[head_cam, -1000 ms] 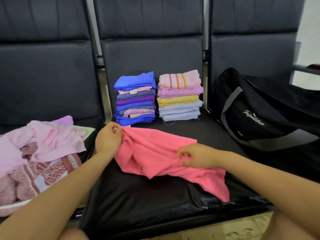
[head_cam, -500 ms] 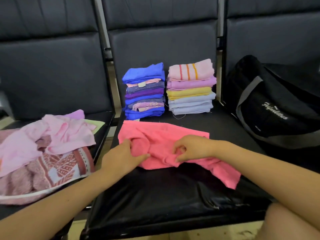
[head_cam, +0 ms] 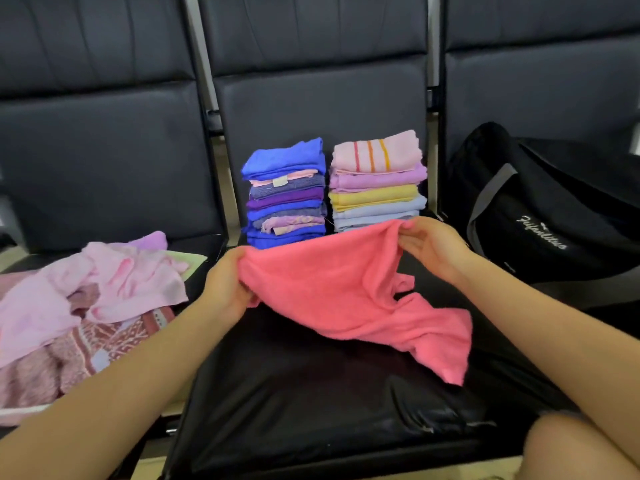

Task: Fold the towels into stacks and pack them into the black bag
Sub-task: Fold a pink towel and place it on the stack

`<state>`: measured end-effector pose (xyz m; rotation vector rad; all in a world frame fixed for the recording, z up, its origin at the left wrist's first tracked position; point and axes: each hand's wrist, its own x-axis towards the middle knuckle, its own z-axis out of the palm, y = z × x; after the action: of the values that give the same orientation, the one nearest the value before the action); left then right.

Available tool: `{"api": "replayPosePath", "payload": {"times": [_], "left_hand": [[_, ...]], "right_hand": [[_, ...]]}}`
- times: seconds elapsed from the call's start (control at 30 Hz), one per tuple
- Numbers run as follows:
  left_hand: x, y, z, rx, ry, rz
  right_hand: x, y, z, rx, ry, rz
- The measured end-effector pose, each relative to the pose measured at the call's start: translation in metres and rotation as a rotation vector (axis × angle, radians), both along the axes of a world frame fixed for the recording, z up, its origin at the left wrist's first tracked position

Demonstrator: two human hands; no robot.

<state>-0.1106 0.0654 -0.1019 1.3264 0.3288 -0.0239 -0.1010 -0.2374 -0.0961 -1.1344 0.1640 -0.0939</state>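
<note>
Black padded seats in a row, with tall backrests, fill our head view, and we work on the middle seat. Our left hand grips one upper corner of the coral towel, fingers curled into the cloth; our right hand pinches the other corner between thumb and fingertips. Its top edge runs across between both hands, lifted off the cushion, while the rest sags down and trails toward the right, one lower corner lying on the seat. Both hands are equally placed, so we judge the coming fold depends on straightening that hanging part first. Behind stand the blue stack and the pastel stack, side by side. Unfolded towels heap on the left seat; the black bag sits on the right seat.
</note>
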Motion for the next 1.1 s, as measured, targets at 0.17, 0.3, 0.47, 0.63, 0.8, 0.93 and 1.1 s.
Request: {"api": "replayPosePath", "payload": {"times": [0.17, 0.3, 0.47, 0.63, 0.8, 0.93, 1.1], "left_hand": [[0.013, -0.002, -0.043, 0.379, 0.023, -0.122], [0.011, -0.001, -0.050, 0.530, 0.027, -0.298], [-0.013, 0.004, -0.050, 1.082, -0.104, -0.316], [-0.043, 0.007, -0.044, 1.569, -0.116, -0.322], [-0.060, -0.008, -0.051, 1.574, -0.076, -0.506], [-0.069, -0.038, -0.053, 1.173, -0.002, -0.558], [-0.069, -0.067, -0.037, 0.131, 0.235, -0.407]], "right_hand": [[-0.009, 0.003, -0.038, -0.528, 0.242, 0.072], [-0.018, -0.004, -0.050, -1.041, 0.139, 0.099], [-0.035, 0.015, -0.050, -1.392, -0.032, 0.140], [-0.037, 0.027, -0.056, -1.817, -0.006, 0.265], [-0.036, 0.033, -0.055, -1.269, 0.151, 0.396], [-0.042, 0.051, -0.045, -0.402, 0.288, 0.326], [-0.048, 0.076, -0.014, 0.012, 0.291, 0.263]]}}
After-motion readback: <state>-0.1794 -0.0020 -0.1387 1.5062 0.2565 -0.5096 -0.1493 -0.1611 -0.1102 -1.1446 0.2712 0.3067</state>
